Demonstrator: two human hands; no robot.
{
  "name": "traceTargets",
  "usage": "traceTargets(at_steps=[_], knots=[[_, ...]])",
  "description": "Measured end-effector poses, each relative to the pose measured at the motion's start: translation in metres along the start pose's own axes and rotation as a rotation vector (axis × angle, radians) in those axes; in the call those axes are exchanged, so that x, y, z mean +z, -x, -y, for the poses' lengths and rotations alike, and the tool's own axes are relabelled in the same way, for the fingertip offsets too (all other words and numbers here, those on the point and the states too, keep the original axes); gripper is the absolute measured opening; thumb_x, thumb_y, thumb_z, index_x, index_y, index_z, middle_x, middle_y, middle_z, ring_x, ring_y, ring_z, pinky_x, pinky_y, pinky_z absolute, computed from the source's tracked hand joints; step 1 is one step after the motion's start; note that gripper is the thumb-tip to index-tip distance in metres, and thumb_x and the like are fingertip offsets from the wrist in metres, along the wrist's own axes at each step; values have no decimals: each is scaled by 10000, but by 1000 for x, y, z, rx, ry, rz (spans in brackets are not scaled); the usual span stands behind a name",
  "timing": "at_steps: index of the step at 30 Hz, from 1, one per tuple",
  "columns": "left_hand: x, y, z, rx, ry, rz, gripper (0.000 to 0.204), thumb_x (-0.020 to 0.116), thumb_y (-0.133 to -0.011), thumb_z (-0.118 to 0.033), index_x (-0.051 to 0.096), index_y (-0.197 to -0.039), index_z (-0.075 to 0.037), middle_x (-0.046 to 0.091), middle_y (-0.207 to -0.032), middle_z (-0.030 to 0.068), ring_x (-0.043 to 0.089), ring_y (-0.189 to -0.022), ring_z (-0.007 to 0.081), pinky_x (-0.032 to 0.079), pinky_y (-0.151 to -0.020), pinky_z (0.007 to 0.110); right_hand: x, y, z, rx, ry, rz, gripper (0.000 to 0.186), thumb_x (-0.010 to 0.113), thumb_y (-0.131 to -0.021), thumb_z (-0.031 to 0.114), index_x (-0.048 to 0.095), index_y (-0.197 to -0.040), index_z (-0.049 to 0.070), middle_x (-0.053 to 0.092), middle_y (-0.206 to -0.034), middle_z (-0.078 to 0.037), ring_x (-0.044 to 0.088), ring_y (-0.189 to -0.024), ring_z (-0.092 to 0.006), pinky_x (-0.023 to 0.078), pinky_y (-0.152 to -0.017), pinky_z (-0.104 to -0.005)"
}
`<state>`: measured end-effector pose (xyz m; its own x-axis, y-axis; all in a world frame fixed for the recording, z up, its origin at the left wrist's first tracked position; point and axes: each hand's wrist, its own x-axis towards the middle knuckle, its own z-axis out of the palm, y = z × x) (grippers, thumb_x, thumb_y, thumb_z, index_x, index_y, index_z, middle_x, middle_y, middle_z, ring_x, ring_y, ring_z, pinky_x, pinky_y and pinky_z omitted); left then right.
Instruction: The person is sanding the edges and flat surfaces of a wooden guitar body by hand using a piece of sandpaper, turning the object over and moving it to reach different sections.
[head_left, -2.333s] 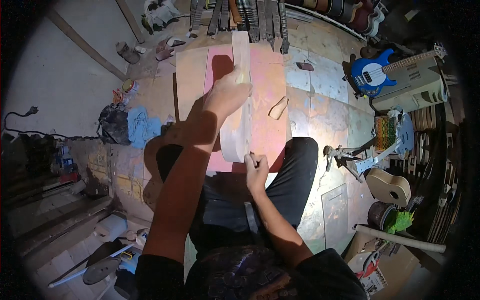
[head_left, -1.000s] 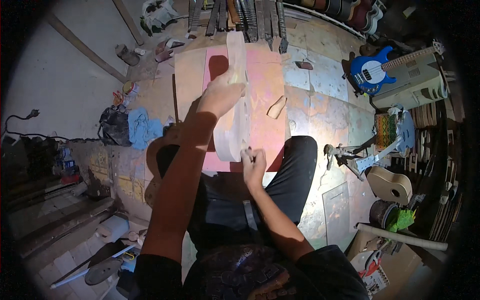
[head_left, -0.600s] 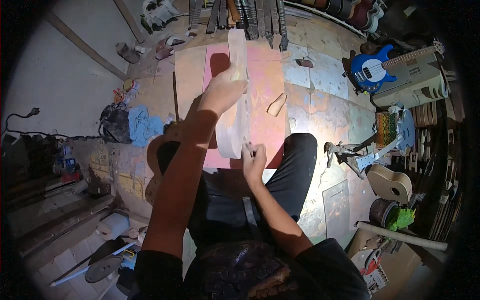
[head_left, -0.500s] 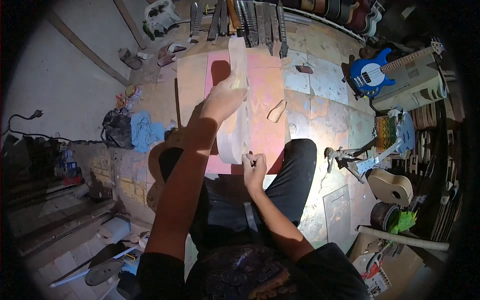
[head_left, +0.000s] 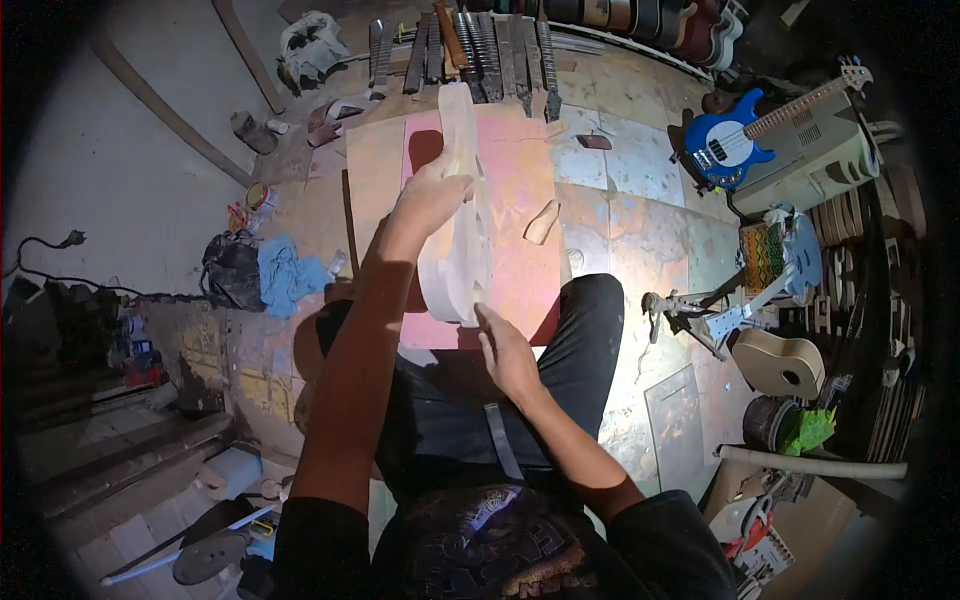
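Over pink board (head_left: 522, 280), pale wooden body (head_left: 446, 278) stands edge-up. We note left hand (head_left: 432, 203), grip clamped on body's far half; right hand (head_left: 512, 362), grip apart beside near end. Small wooden piece (head_left: 542, 223) lies right.

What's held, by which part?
Left hand holds the pale wooden piece by its side, around the narrowed middle. Right hand is at its near end; can't tell if it grips.

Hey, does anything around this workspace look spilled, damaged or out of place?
Slightly: a blue cloth lies crumpled beside a black bag, and the black plug sits in no socket. The floor looks blotchy, perhaps stained.
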<state>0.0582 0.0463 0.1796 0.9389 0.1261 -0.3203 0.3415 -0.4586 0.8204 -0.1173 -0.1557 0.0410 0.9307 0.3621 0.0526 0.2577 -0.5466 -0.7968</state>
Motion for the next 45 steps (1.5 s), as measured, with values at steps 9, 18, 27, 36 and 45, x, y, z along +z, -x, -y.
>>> traceTargets(at_steps=[9,18,27,36,45], knots=[[8,-18,14,13,27,23,803,610,-783,-231,423,-1557,-127,711,-1185,224,668,-1144,326,472,-1026,382,-16,-12,6,-17,298,241,838,716,-812,93,353,-1568,81,660,-894,-199,661,-805,-398,541,-739,-515],[4,-30,37,68,0,-26,768,592,-824,-186,413,-1567,-105,690,-941,105,635,-902,197,492,-876,318,-29,-18,3,-70,96,228,773,661,-836,84,377,-1554,120,685,-967,-221,670,-887,-424,535,-806,-522],[7,-27,34,84,47,-24,766,604,-794,-202,456,-1538,-94,708,-930,123,657,-890,220,504,-879,334,-26,-24,-3,-1,53,278,745,654,-838,87,405,-1539,123,686,-1009,-239,669,-937,-431,529,-830,-519],[9,-26,29,125,62,37,785,575,-852,-150,342,-1602,-128,676,-842,79,626,-803,162,503,-825,304,-24,-26,-8,-82,-84,169,599,630,-852,75,500,-1437,66,679,-1131,-261,667,-1015,-424,526,-889,-468],[0,-16,22,143,30,23,801,586,-828,-148,356,-1594,-116,673,-828,96,625,-795,181,504,-822,317,-14,-19,-20,316,-430,3,342,627,-989,157,579,-1285,-6,695,-1016,-161,670,-907,-221,522,-844,-329]])
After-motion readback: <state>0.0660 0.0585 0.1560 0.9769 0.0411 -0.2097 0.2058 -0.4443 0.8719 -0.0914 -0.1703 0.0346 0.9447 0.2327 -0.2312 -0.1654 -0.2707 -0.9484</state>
